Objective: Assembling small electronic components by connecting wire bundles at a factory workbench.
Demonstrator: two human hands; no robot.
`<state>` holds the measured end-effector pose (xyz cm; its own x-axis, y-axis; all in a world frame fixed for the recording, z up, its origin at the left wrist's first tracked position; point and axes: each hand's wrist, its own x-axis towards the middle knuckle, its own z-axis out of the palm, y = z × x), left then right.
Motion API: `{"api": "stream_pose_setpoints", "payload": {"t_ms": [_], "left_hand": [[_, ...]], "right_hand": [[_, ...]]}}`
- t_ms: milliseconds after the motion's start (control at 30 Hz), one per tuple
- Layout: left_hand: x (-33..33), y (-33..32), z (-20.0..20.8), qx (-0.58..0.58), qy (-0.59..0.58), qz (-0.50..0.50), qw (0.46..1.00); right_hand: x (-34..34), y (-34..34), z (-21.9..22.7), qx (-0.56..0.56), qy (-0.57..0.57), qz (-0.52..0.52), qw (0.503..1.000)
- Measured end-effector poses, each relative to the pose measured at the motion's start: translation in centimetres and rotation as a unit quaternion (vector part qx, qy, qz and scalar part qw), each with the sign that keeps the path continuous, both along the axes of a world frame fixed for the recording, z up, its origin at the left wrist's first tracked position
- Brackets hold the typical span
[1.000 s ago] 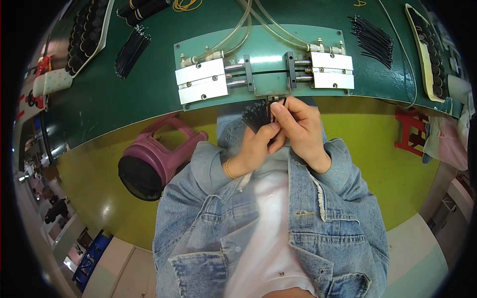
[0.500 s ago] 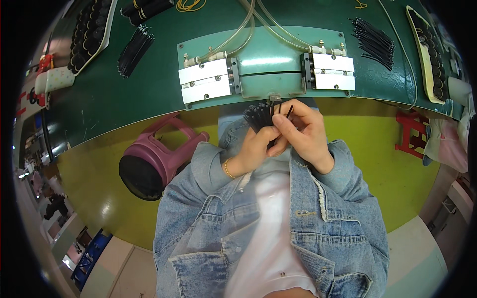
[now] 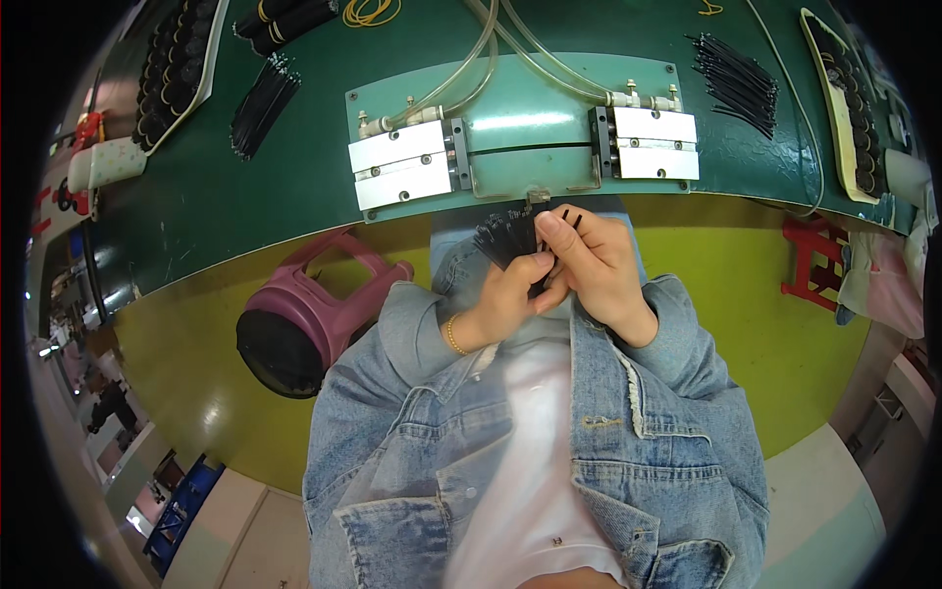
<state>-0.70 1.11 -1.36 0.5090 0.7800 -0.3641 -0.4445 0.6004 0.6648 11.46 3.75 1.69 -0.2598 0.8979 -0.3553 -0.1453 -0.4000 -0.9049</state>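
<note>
In front of my chest, just off the near edge of the bench, my left hand (image 3: pixel 502 302) is closed around a bundle of short black wires (image 3: pixel 504 239). Their pale tips fan out up and to the left. Right beside it, my right hand (image 3: pixel 606 263) has its thumb and fingers pinched together, with short black ends sticking out between them. How many wires the right fingers grip is hidden. Just beyond the fingertips sits a small metal piece (image 3: pixel 538 196) at the front edge of a green fixture plate (image 3: pixel 535 83).
Two silver clamp blocks (image 3: pixel 397 162) with clear air hoses (image 3: pixel 481 69) stand on the plate. Black wires lie on the bench (image 3: pixel 285 206) at left (image 3: pixel 265 106) and right (image 3: pixel 736 83). Trays of bundled coils flank both sides. Below are a purple stool (image 3: pixel 314 314) and a red stool (image 3: pixel 814 260).
My right fingers have shifted slightly and lie closer to the bundle; the black ends between them stick out less. My left hand keeps its hold almost in place.
</note>
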Motion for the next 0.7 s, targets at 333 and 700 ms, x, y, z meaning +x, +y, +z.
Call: {"api": "stream_pose_setpoints", "payload": {"t_ms": [333, 700], "left_hand": [[0.58, -0.35, -0.23, 0.047, 0.097, 0.095, 0.990], [0.32, -0.43, -0.58, 0.034, 0.076, 0.074, 0.994]], "right_hand": [[-0.42, 0.50, -0.13, -0.025, 0.006, -0.001, 1.000], [-0.51, 0.39, -0.71, 0.001, -0.005, -0.009, 1.000]]}}
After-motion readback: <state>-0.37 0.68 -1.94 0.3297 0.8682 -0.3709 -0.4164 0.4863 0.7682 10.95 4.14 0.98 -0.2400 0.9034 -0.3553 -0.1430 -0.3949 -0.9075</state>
